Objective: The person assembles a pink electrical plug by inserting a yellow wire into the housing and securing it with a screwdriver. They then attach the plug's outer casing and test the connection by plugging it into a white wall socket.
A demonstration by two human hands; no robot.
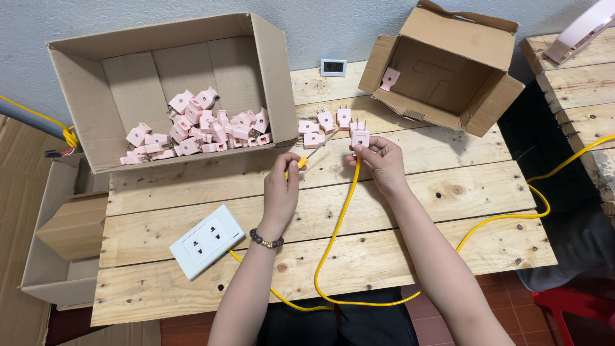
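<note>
At counter point(384, 256) centre | pink plug point(360, 138) clamped by right hand point(383, 163) | screwdriver point(314, 150) gripped by left hand point(282, 189) | terminal screw being tightened | next: tip kept seated.

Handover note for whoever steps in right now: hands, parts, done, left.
Left hand: grips a yellow-handled screwdriver, tip toward the plug.
Right hand: holds a pink plug on the end of the yellow cable.
Four pink plugs lie loose on the wooden table; many more sit in the left cardboard box.
White socket plate lies at front left.
Held plug not yet set down.
</note>
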